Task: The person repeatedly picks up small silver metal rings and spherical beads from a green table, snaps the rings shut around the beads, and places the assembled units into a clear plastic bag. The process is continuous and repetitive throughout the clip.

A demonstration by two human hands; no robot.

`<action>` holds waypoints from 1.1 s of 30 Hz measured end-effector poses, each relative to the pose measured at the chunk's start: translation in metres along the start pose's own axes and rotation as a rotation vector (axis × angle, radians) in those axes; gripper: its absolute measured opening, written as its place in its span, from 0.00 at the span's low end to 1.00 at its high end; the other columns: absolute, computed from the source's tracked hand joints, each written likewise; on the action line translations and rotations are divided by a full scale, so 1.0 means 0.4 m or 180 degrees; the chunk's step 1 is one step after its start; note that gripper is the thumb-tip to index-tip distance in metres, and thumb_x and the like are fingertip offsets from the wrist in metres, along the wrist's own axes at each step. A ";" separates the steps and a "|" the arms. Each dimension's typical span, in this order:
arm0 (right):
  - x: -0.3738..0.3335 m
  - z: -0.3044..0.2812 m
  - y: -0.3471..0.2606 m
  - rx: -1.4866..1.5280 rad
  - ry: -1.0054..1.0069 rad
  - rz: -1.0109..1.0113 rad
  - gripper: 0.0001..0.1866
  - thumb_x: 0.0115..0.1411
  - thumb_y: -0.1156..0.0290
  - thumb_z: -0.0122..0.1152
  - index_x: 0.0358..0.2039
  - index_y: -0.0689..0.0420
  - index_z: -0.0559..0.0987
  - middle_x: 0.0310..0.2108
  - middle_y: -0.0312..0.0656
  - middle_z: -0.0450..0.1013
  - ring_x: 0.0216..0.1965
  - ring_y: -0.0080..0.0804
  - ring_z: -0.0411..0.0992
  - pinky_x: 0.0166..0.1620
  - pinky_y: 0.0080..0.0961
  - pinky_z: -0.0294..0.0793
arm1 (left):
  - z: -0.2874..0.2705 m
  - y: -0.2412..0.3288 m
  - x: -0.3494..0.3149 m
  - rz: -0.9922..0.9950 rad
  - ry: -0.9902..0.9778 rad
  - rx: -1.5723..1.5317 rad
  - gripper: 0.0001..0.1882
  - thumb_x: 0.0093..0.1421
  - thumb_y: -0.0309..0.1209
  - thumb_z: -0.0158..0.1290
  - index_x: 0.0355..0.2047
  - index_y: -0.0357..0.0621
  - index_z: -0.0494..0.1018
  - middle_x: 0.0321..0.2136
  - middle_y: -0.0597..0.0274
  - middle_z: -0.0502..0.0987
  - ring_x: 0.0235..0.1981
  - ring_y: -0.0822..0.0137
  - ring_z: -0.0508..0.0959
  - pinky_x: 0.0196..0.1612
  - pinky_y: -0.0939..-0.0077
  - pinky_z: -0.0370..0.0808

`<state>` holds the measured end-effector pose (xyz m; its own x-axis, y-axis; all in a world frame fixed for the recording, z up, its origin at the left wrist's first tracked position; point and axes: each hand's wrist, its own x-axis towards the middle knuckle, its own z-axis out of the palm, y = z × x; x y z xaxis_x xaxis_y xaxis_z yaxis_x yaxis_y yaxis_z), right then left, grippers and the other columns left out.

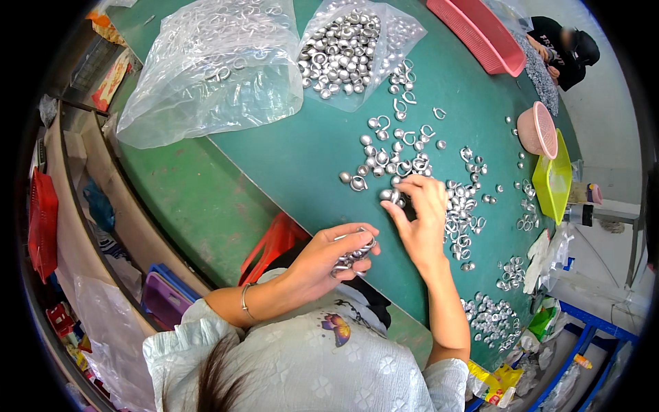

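Just off the near edge of the green table (268, 165), my left hand (319, 259) is curled around several silver metal rings (355, 255). Over the tabletop, my right hand (425, 223) has its thumb and fingertips closed at a small cluster of shiny silver pieces (392, 197). Whether these are lifted or still touch the table I cannot tell. Loose rounded silver pieces and open rings (384, 154) lie scattered just beyond my right fingers. More silver pieces (461, 206) are heaped beside that hand, partly hidden by it.
A clear bag of rings (226, 89) and an open bag of rounded silver pieces (340, 55) lie at the far left. Pink baskets (480, 38) and a yellow-green tray (555, 178) line the far right side. A person (563, 51) sits beyond. A red stool (264, 244) stands below.
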<state>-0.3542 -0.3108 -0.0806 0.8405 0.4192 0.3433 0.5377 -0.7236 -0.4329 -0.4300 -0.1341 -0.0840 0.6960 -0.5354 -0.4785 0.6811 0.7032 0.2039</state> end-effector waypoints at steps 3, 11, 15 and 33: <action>-0.008 -0.023 0.018 0.0133 0.0191 0.0207 0.18 0.40 0.69 0.71 0.30 0.59 0.74 0.33 0.42 0.70 0.36 0.39 0.66 0.41 0.32 0.63 | 0.017 0.003 0.020 -0.0023 -0.0022 -0.0203 0.13 0.62 0.34 0.49 0.41 0.38 0.68 0.30 0.60 0.71 0.23 0.77 0.69 0.15 0.90 0.59; -0.022 -0.108 -0.127 0.0623 -0.0488 -0.0161 0.19 0.40 0.72 0.70 0.33 0.59 0.74 0.35 0.40 0.70 0.37 0.37 0.67 0.39 0.31 0.63 | 0.003 -0.015 0.081 0.0054 -0.0450 -0.0529 0.11 0.65 0.36 0.43 0.38 0.41 0.68 0.25 0.65 0.71 0.17 0.80 0.66 0.13 0.89 0.59; -0.005 -0.076 -0.158 0.0319 -0.0335 -0.0269 0.18 0.42 0.71 0.67 0.35 0.60 0.74 0.35 0.41 0.69 0.35 0.38 0.67 0.36 0.32 0.62 | 0.027 0.018 0.065 0.0386 -0.0087 -0.0410 0.11 0.65 0.38 0.44 0.37 0.44 0.69 0.23 0.67 0.71 0.16 0.81 0.66 0.13 0.88 0.59; 0.091 0.037 -0.065 0.0333 -0.0184 -0.0579 0.15 0.45 0.72 0.65 0.35 0.57 0.74 0.33 0.41 0.67 0.39 0.39 0.64 0.41 0.33 0.63 | -0.061 0.583 0.037 0.4165 0.0933 0.0929 0.20 0.57 0.22 0.40 0.52 0.36 0.59 0.43 0.56 0.68 0.46 0.62 0.68 0.51 0.56 0.62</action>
<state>-0.3367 -0.2688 -0.0692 0.7297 0.5706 0.3766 0.6824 -0.5735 -0.4533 -0.2665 0.0332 -0.0645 0.8134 0.5798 0.0466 -0.3816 0.4714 0.7951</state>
